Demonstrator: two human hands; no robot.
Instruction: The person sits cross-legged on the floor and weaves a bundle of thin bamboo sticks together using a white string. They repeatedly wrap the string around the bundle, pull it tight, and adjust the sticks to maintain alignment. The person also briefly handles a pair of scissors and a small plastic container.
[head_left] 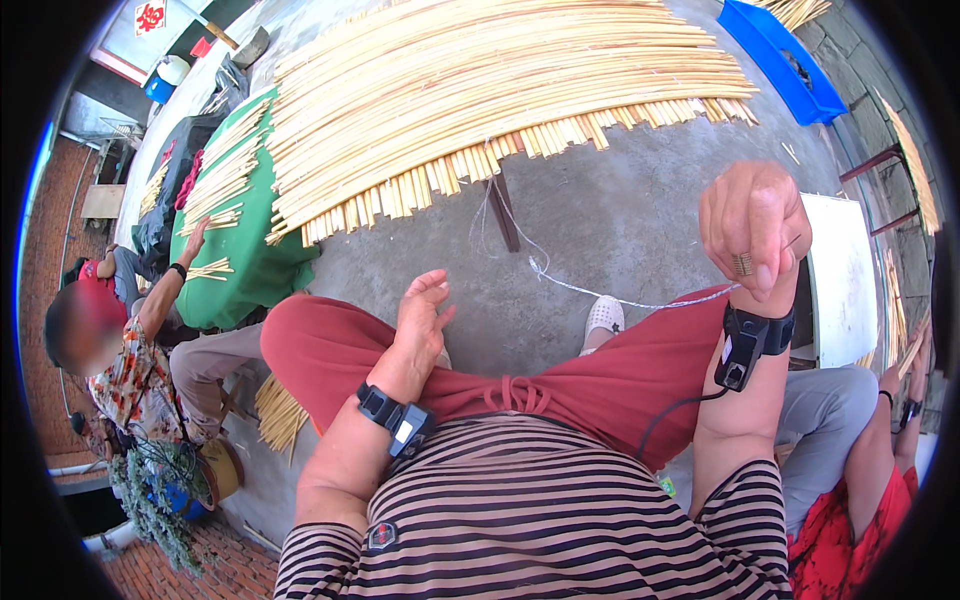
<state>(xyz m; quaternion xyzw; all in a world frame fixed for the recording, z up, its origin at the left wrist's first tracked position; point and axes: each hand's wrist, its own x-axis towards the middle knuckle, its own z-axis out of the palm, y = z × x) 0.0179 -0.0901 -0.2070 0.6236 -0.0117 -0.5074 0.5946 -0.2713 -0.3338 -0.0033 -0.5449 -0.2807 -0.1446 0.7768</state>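
Note:
My right hand point(755, 225), with a wide ring on one finger, is raised at the right and closed in a fist. A white string point(600, 295) runs to it across my lap; a thin, dark needle-like tip sticks out by the fingers, too small to name surely. The string's other end leads up toward the front edge of a mat of pale reed stalks point(500, 90), bound in rows. Over my right thigh on the left side, my left hand point(425, 305) hovers palm inward, fingers apart, holding nothing.
Under the mat a dark trestle leg point(505, 212) stands on the concrete floor. A green cloth-covered table point(255, 240) with loose stalks is at left, where a person reaches out. A blue crate point(785, 65) and a white board point(840, 280) are at right, near another seated person.

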